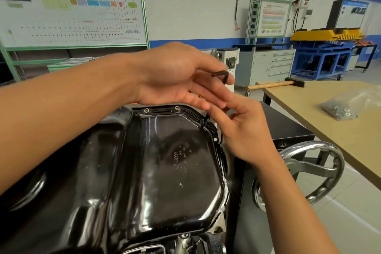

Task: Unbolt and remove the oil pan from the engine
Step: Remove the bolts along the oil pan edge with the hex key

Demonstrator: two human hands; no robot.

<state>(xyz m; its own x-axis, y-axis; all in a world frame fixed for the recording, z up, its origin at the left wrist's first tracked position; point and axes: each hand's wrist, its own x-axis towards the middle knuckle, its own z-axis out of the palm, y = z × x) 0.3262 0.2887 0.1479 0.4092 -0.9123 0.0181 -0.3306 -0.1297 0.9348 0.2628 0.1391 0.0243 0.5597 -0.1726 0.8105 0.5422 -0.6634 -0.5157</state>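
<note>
The black, glossy oil pan [156,171] fills the lower middle of the view, seated on the upturned engine with its flange still against the block. A tan table [321,136] stands to the right, and a chrome handwheel [321,150] sits between table and engine stand. A wiring board [72,8] leans against the back wall on the left.

The left hand [175,76] reaches across from the left above the pan's far right corner. Its fingers are mostly straight, and thumb and forefinger pinch the bent end of a black hex key [221,74]. The right hand [245,130] comes up from below just beside the pan's right edge, its fingers loosely bent and touching the left fingertips. Whether it holds the key's shaft cannot be told.

A hammer [270,85] lies at the table's far end, with a clear bag [340,108] of hardware nearer. Two bolts [146,110] sit in the far flange and another [215,139] in the right flange.
</note>
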